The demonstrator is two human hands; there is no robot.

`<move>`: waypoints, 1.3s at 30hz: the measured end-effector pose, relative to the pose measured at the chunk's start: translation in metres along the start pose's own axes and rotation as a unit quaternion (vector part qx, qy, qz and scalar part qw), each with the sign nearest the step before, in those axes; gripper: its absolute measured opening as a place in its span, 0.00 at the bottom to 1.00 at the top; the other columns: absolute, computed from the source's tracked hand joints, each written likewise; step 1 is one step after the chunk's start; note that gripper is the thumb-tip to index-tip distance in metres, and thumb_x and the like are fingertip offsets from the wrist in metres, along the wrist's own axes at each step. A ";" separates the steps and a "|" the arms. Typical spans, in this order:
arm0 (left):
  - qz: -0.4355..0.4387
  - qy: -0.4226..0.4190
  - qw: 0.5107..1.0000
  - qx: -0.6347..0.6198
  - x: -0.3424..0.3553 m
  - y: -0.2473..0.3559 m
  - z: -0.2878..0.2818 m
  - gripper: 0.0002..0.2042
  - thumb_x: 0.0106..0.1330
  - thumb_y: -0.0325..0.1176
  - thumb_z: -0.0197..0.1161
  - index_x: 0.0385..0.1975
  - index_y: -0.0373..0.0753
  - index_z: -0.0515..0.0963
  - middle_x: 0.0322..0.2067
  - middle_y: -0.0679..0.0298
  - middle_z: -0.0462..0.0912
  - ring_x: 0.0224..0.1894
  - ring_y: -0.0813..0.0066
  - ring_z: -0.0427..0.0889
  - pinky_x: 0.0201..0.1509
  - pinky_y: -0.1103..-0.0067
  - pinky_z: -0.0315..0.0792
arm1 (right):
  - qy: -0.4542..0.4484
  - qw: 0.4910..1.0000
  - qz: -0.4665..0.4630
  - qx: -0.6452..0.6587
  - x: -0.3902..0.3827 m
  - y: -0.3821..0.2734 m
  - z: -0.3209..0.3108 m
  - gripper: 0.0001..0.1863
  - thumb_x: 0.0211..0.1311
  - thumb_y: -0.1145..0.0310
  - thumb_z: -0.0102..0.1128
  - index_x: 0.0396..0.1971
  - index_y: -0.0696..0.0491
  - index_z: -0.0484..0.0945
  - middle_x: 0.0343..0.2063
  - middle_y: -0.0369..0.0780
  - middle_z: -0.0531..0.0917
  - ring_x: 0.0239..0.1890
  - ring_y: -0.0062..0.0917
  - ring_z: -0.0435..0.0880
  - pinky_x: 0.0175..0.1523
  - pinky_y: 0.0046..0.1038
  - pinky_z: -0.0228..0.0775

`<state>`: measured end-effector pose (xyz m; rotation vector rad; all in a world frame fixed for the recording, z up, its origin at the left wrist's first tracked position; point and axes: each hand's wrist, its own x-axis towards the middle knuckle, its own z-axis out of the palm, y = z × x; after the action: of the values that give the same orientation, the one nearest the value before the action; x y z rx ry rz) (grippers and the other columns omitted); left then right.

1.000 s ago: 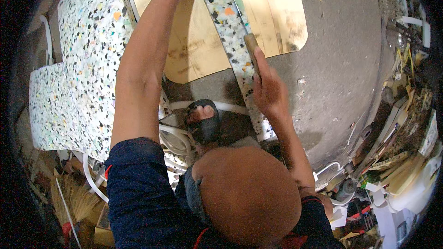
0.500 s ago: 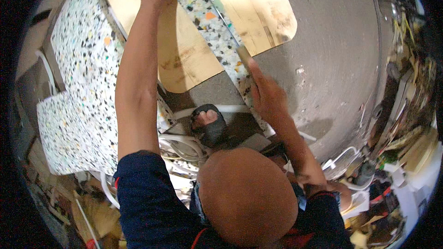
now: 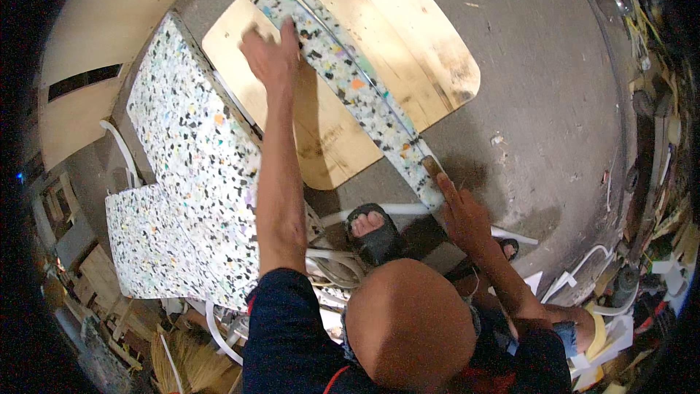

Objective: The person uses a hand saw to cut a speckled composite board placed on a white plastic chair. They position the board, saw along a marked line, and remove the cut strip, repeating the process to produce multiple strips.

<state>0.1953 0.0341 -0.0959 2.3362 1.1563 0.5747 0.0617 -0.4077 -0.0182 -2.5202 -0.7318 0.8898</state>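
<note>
A long strip of speckled foam (image 3: pixel 343 76) lies slantwise across a pale wooden board (image 3: pixel 339 160), its near end overhanging the board. Along its right side runs a cut, with a narrow foam sliver (image 3: pixel 332 18) beside it. My right hand (image 3: pixel 467 215) grips the tan handle of a long thin knife (image 3: pixel 433 168). The blade lies along the cut line, pointing away from me. My left hand (image 3: pixel 271 58) is over the board at the strip's left edge, fingers apart and slightly blurred, holding nothing. Whether a fingertip touches the foam, I cannot tell.
Large speckled foam sheets (image 3: pixel 193 153) lie to the left, near a plywood panel (image 3: pixel 102 44). A sandalled foot (image 3: pixel 372 230) is close to the strip's near end. White tubing (image 3: pixel 124 153) and scattered scraps (image 3: pixel 656 277) lie around the sides.
The view has shifted, so the scene sits lower and further right. My right hand has drawn the knife toward me along the strip. My left hand has come slightly nearer, its fingers now visible.
</note>
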 end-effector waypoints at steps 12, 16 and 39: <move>-0.026 -0.084 0.992 -0.090 -0.006 0.013 0.004 0.18 0.68 0.43 0.65 0.31 0.30 0.79 0.32 0.43 0.84 0.39 0.44 0.84 0.47 0.59 0.75 | 0.059 0.997 -0.040 0.040 0.110 -0.058 -0.044 0.38 0.67 0.77 0.54 0.77 0.45 0.59 0.35 0.54 0.81 0.33 0.51 0.82 0.42 0.48 0.75; -0.013 -0.011 0.988 -0.157 0.045 0.024 0.010 0.17 0.70 0.40 0.60 0.47 0.31 0.80 0.42 0.43 0.85 0.48 0.42 0.83 0.56 0.58 0.74 | 0.134 0.983 -0.114 0.059 0.176 -0.086 -0.064 0.35 0.66 0.78 0.54 0.75 0.49 0.63 0.30 0.55 0.80 0.33 0.49 0.82 0.43 0.48 0.73; 0.164 -0.061 0.978 -0.114 -0.067 0.014 0.048 0.27 0.76 0.30 0.46 0.73 0.31 0.60 0.76 0.38 0.49 0.77 0.35 0.49 0.79 0.47 0.44 | 0.071 0.997 -0.041 -0.012 0.129 -0.074 -0.048 0.35 0.67 0.77 0.52 0.75 0.50 0.63 0.29 0.51 0.80 0.29 0.42 0.82 0.38 0.42 0.76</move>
<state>0.1933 -0.0387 -0.1371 2.3354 0.6167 0.6301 0.1537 -0.2818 -0.0069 -2.5231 -0.7985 0.6697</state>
